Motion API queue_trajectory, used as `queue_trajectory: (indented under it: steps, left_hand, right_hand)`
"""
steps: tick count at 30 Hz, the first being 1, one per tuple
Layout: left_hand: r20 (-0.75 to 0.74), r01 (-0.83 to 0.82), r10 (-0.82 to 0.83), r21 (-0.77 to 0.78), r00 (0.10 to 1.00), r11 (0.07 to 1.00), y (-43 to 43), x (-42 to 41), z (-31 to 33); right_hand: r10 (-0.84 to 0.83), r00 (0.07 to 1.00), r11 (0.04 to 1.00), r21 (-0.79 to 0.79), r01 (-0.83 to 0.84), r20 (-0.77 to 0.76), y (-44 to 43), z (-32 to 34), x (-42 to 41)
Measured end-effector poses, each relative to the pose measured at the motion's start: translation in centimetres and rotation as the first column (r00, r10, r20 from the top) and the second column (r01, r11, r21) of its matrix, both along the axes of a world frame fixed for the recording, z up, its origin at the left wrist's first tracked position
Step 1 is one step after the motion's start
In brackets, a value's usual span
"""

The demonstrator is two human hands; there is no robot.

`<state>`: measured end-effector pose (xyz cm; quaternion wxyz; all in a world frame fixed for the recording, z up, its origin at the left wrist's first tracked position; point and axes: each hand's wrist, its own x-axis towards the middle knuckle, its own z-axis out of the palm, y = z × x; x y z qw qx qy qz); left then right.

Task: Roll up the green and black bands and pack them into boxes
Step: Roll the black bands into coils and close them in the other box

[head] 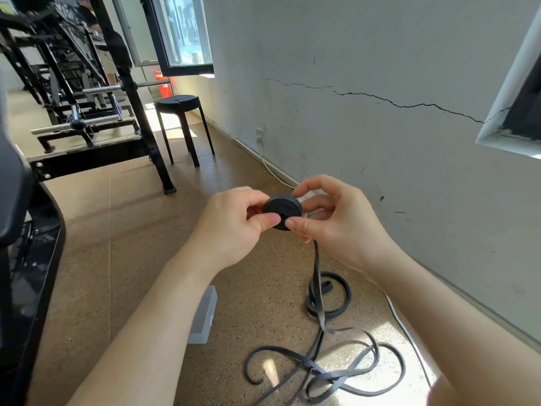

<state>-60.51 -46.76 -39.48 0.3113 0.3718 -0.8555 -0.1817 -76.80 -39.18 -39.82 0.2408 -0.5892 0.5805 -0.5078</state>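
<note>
my left hand (234,227) and right hand (336,221) both have fingers (268,221) pinched on the half-wound black band (282,211) so the coil can't spring loose, tail trailing down onto the floor (146,230)

The place looked like a small gym or workout room. Up and to the left of the fingers (310,186) stood a black steel weight rack (153,153) with chrome barbell bars (96,121) lying low across its frame, and more black machine frames crowded behind it. Far left of the fingers, a black padded cushion (14,194) sat on a glossy black frame. Below them spread a speckled brown cork-like floor (117,230). Pinched between them was a flat black rubber exercise band (282,210), partly coiled, its loose length trailing on the floor beneath. Beyond the fingers stood a round black stool (177,102) and, farther off, a red fire extinguisher (164,86).
</note>
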Motion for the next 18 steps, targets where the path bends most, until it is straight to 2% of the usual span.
queue_trajectory:
  steps: [2, 4, 5, 7, 10, 11, 13, 16, 18]
  left_hand:
    - [-0.246, 0.079, -0.021, 0.228, 0.969, 0.97, 0.4, -0.3, -0.2]
    - [-0.511, 0.276, -0.005, 0.457, 0.86, 0.846, 0.9, -0.8, -0.4]
    - [-0.593, 0.345, 0.034, 0.512, 0.804, 0.787, 1.1, -1.1, -0.5]
    - [-0.673, 0.405, 0.13, 0.575, 0.728, 0.711, 1.5, -1.8, -0.7]
    - [-0.72, 0.461, 0.235, 0.624, 0.653, 0.631, 1.8, -2.6, -1.1]
    - [-0.724, 0.46, 0.248, 0.625, 0.644, 0.631, 1.9, -2.7, -1.2]
    - [-0.706, 0.395, 0.226, 0.599, 0.672, 0.696, 1.9, -2.8, -1.3]
    - [-0.611, 0.231, 0.177, 0.528, 0.772, 0.817, 1.5, -2.3, -0.9]
    - [-0.558, 0.135, 0.186, 0.484, 0.809, 0.865, 0.9, -1.5, -0.5]
  right_hand:
    - [-0.009, 0.989, 1.0, -0.022, 0.012, 0.145, -0.1, 0.1, 0.0]
    - [-0.004, 0.949, 0.999, -0.033, 0.016, 0.315, -0.1, 0.2, 0.1]
    - [0.003, 0.921, 0.999, -0.034, 0.011, 0.39, -0.1, 0.1, 0.1]
    - [0.028, 0.871, 0.999, -0.042, -0.009, 0.49, -0.2, 0.1, 0.2]
    - [0.041, 0.845, 0.999, -0.045, -0.02, 0.534, -0.3, -0.1, 0.1]
    - [0.038, 0.848, 0.999, -0.04, -0.02, 0.529, -0.3, -0.1, 0.0]
    - [0.047, 0.877, 0.999, -0.018, -0.043, 0.478, -0.2, 0.0, -0.3]
    - [0.075, 0.964, 0.988, 0.113, -0.107, 0.257, 0.2, 0.3, -1.1]
    - [0.087, 0.989, 0.968, 0.224, -0.112, 0.12, 0.4, 0.4, -1.4]
